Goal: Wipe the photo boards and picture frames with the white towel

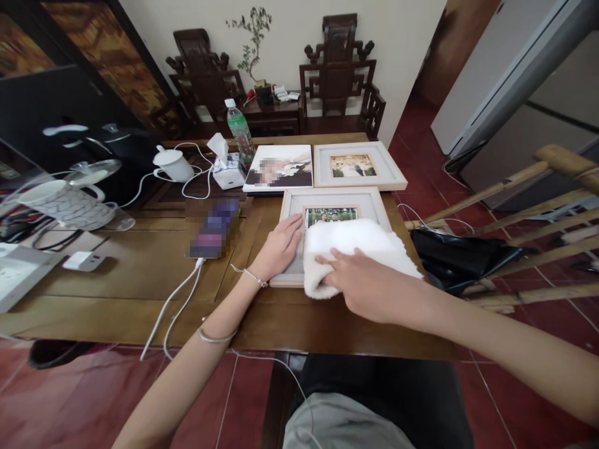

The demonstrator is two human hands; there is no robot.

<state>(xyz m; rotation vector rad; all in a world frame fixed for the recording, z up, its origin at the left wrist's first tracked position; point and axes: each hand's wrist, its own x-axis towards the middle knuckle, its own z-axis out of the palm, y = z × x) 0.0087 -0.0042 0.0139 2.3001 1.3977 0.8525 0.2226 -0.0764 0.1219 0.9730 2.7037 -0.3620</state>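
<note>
A pale wooden picture frame [334, 199] lies flat on the brown wooden table [140, 274] in front of me. My left hand [279, 246] rests flat on the frame's left border, fingers stretched out. A fluffy white cloth [360, 240] covers the lower part of the frame's glass. My right hand [367, 284] lies on the cloth's near edge, fingers pressed into it.
A second frame [358, 165] and a photo print [279, 168] lie behind. A phone [214, 227] with a white cable, tissue box [228, 171], green bottle [240, 131], white teapot [173, 165] and kettle [70, 202] stand left. A black bag [463, 255] sits on a wooden chair at right.
</note>
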